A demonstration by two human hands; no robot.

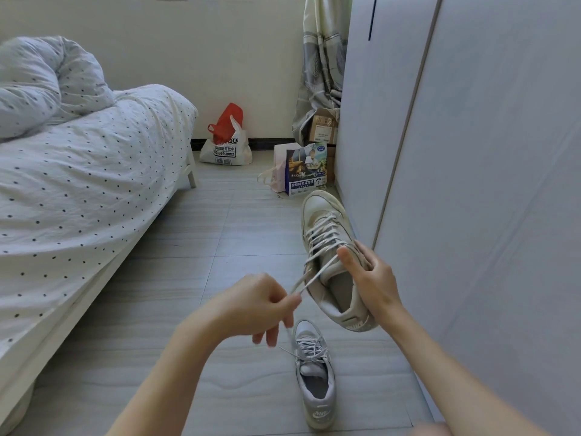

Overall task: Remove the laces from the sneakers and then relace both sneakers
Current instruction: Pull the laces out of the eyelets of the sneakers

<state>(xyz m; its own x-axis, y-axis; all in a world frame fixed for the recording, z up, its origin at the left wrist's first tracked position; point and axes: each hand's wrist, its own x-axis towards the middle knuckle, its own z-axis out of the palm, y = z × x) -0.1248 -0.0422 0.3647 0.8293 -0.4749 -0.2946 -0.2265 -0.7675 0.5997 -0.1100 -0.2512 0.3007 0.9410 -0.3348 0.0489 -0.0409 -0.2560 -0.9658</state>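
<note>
**A:** Where does the work stand right now?

**B:** The right hand (374, 280) holds the raised sneaker (334, 262) off the floor, fingers wrapped round its collar side and thumb lying across the top of the tongue. The left hand (259, 305) pinches the lace (309, 276) between thumb and forefinger, its other fingers loosely curled below. From that pinch the two strands run up and away to the top eyelets, fairly taut.

**A:** So it's the unlacing stage?

**B:** I judge so. The lace above the grip is crossed through every row, and the second sneaker (314, 372), on the floor just below the pinching hand, looks fully laced too, with its ends lying loose.

**A:** How should the pull go?

**B:** Draw the lace back along the line of the eyelet, not sideways across it, so the tip slides out cleanly. The holding hand should brace the shoe against the pull, and the thumb would do better lifted off the top crossing, where it may trap the lace.

**A:** Both strands together?

**B:** Better one at a time, regripping close to the eyelet after each row. A long pinch far from the shoe only tightens the crossings beyond it.
</note>
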